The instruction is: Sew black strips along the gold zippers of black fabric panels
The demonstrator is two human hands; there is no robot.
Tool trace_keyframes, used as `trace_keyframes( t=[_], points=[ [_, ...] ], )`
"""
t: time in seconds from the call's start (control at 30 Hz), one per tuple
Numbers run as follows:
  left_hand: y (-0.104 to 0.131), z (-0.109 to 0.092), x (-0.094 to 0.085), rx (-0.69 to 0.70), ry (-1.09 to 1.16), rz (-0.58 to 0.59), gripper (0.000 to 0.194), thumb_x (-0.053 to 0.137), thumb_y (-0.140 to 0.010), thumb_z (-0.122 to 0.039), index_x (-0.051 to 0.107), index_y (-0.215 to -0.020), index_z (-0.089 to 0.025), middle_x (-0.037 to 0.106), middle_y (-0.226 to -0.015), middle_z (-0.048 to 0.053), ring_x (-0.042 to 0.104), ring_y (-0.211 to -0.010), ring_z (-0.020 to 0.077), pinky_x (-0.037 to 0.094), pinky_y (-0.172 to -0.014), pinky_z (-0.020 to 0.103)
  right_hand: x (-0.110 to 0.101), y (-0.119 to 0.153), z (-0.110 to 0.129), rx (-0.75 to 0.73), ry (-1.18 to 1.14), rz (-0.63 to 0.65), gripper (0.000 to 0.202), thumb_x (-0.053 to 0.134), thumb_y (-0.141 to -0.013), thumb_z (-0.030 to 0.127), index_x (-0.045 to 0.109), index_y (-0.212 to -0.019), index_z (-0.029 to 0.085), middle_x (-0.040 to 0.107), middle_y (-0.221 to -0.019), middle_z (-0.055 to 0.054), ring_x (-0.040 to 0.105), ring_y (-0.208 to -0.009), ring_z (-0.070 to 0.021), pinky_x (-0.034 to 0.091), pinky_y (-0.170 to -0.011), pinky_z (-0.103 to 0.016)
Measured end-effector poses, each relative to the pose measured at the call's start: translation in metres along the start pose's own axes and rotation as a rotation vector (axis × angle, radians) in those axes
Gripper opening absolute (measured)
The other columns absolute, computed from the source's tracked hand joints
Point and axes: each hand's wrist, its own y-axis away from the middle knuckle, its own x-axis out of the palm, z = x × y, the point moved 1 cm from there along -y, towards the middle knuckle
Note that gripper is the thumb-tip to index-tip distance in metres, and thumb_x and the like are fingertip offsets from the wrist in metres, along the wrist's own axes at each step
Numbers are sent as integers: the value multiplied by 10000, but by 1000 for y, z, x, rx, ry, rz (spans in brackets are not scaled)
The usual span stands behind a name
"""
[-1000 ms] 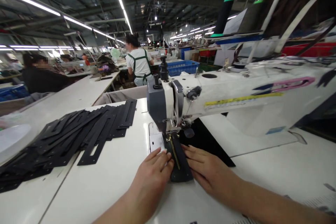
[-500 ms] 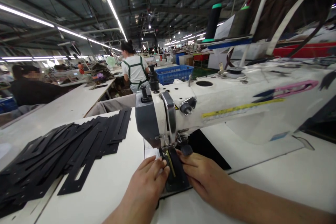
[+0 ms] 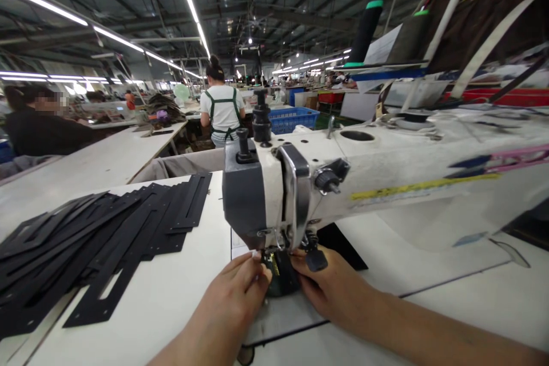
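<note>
A black piece [image 3: 286, 281] with a gold zipper [image 3: 275, 265] lies under the needle area of a white and grey sewing machine [image 3: 245, 191]. My left hand [image 3: 234, 303] is at the left edge of the piece, fingers curled and pressed together on it. On the right side my right hand [image 3: 332, 286] holds the piece's other edge, its fingers closed and partly behind the machine's black knob [image 3: 316, 259]. More black material [image 3: 343, 246] extends behind the machine head. The needle itself cannot be made out.
Overlapping black slotted panels [image 3: 141, 229] cover the left of the white table [image 3: 180, 297]. Thread cones [image 3: 363, 34] stand at the upper right. Beyond are a blue crate [image 3: 291, 120], a person in a green-strapped apron [image 3: 223, 106] and a person in dark clothes [image 3: 43, 126].
The black piece has moved away from me, further under the machine head, and less of it shows in front. Both hands stay beside it. The camera view has shifted, with the machine appearing larger.
</note>
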Motion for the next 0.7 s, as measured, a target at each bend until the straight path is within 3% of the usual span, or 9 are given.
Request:
trace_keyframes(
  t=[0.33, 0.7],
  points=[
    [-2, 4, 0, -40, 100, 6, 228, 337, -908, -128, 564, -919, -141, 612, -871, 88, 601, -850, 176, 515, -844, 342, 8, -6, -21, 21, 86, 9, 180, 464, -739, 73, 610, -699, 171, 636, -764, -73, 593, -774, -197, 478, -772, -324],
    [-3, 6, 1, -79, 94, 35, 149, 421, -868, -100, 564, -845, -136, 587, -817, 71, 578, -757, 170, 527, -737, 292, 7, -9, -23, 10, 142, 21, 175, 476, -747, 87, 608, -672, 174, 639, -727, -62, 612, -798, -205, 483, -747, -317]
  ],
)
